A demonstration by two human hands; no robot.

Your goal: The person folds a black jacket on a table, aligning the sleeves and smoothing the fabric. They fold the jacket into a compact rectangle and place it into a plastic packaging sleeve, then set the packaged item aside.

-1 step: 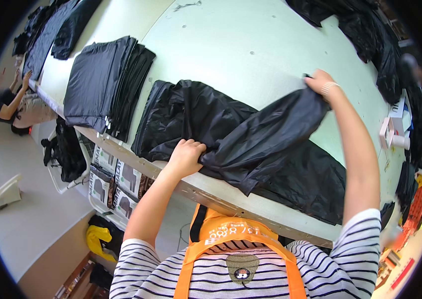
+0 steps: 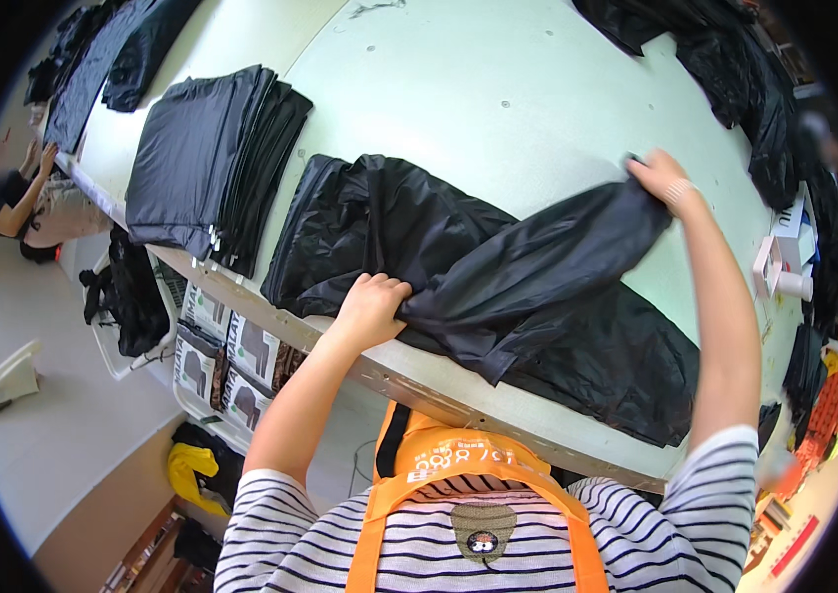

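Note:
A black shiny garment (image 2: 498,287) lies spread across the pale green table (image 2: 498,89), near its front edge. My left hand (image 2: 371,306) is shut on a fold of the garment at the near edge. My right hand (image 2: 661,178), arm stretched out, grips the far end of the same fold, which runs raised between both hands over the rest of the cloth.
A neat stack of folded black garments (image 2: 206,163) sits left of the spread one, with more dark cloth (image 2: 92,59) beyond it. Loose black garments (image 2: 735,79) line the right edge beside a white holder (image 2: 785,267). Another person (image 2: 18,203) is at far left. Boxes (image 2: 231,361) stand under the table.

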